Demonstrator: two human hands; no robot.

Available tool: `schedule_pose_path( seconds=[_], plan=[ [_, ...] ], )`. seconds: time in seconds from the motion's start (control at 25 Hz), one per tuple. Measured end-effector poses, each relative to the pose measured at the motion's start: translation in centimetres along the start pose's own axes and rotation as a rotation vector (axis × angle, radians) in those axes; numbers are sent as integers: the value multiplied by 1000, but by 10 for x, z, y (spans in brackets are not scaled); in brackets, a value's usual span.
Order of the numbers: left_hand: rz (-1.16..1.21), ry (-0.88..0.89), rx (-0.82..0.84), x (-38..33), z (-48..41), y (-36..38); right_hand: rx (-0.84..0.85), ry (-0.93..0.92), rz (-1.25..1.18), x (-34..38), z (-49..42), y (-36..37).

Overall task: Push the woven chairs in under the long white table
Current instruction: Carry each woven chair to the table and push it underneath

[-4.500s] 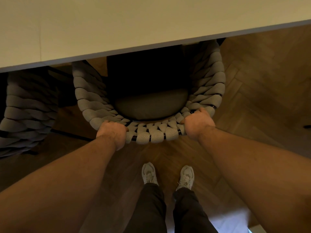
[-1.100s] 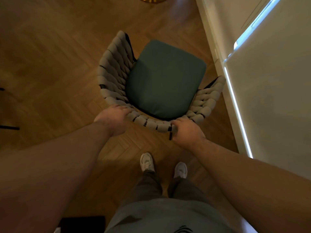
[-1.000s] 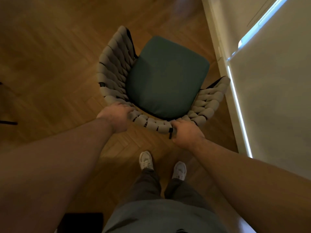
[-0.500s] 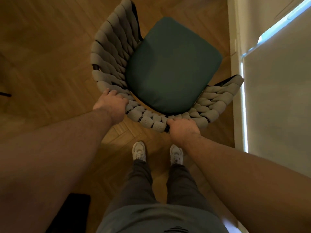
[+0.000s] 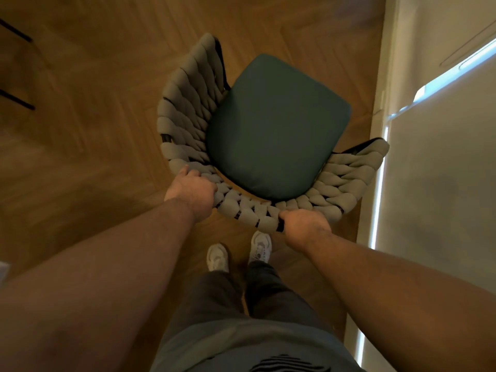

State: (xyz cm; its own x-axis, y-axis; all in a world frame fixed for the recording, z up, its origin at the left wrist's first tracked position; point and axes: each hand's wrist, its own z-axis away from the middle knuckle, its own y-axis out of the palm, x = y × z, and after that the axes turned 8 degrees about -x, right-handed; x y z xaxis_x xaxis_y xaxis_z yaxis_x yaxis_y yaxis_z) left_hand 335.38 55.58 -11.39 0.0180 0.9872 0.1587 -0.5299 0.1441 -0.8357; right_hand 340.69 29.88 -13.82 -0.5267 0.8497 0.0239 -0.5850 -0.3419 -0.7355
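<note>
A woven chair (image 5: 188,108) with grey braided back and arms and a dark green seat cushion (image 5: 276,130) stands on the wooden floor right in front of me, seat facing away. My left hand (image 5: 192,193) grips the left part of its curved backrest rim. My right hand (image 5: 303,226) grips the rim at the back right. The long white table is out of view.
A pale wall or cabinet face (image 5: 440,170) with a lit vertical strip (image 5: 379,189) runs along the right, close to the chair's right arm. Thin black legs (image 5: 16,98) show at the far left. My feet (image 5: 239,255) stand just behind the chair.
Since 4.5 s ago I left the chair tucked under the white table and took hold of this one. Over the last second the chair has shifted slightly in view while both hands keep their grip.
</note>
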Motion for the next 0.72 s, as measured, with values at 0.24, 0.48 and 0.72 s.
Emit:
schedule_pose_path(
  seconds=[0.24,0.48,0.72],
  plan=[
    [51,6,45,-51,57,27,1,26,114,-14,45,42],
    [174,-39,94,-99,124,58,-19,-68,210,-30,93,88],
    [289,-167,139,-166,187,86,-27,-212,334,-56,137,117]
  ],
)
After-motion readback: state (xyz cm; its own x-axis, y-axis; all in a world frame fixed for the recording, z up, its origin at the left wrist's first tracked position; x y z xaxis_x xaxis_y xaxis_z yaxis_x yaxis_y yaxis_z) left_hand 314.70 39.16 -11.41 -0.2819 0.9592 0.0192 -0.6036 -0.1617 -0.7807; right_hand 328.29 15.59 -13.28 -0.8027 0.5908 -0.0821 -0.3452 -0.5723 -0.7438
